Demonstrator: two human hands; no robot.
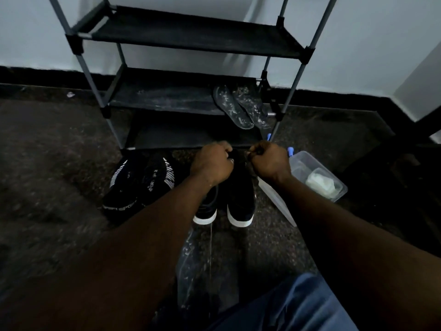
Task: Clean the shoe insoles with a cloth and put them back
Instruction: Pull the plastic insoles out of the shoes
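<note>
A pair of black shoes with white soles stands on the floor in the middle: the left shoe [207, 211] and the right shoe [241, 199]. My left hand [212, 161] and my right hand [269, 161] are both curled into fists at the far end of the right shoe, gripping its dark upper edge between them. Exactly what the fingers pinch is hidden. Two dark, worn insoles [235, 108] lie side by side on the right end of the rack's middle shelf. A white cloth [319, 181] sits inside a clear plastic container [310, 163] to the right of my right hand.
The black shoe rack [186, 34] stands against the white wall. A second pair of black sneakers with white lettering [140, 182] lies left of my hands. A clear plastic sheet [191, 259] lies on the floor near me. Something with blue parts [290, 150] sits by the container.
</note>
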